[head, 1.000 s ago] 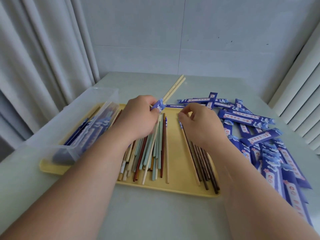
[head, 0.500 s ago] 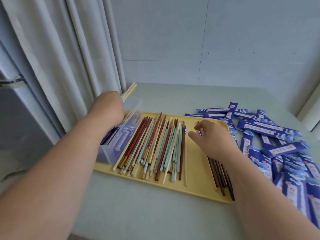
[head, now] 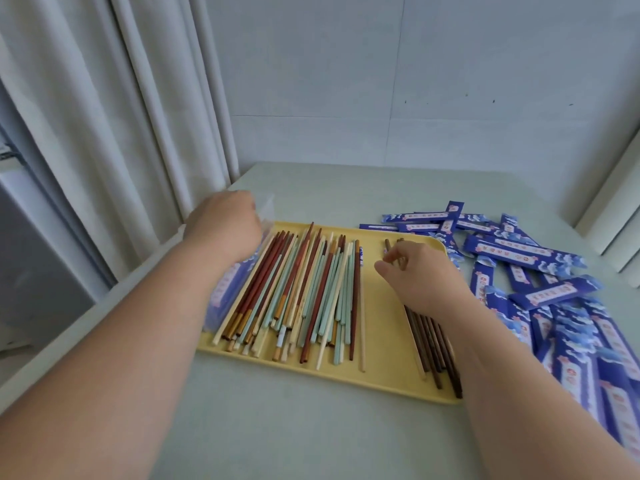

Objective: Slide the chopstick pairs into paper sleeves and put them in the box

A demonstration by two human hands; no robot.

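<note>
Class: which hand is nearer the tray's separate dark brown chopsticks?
Right. The right hand pinches the dark brown chopsticks; the left hand is across the tray at the clear box.

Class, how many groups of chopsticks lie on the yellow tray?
2: mixed-colour group left of centre; dark brown group at right, partly hidden under the right hand.

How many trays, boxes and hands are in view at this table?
Flat yellow plastic tray: 1
Clear plastic box: 1
Bare hands: 2, the left hand over the box, the right hand pinching dark brown chopsticks
Total: 4
</note>
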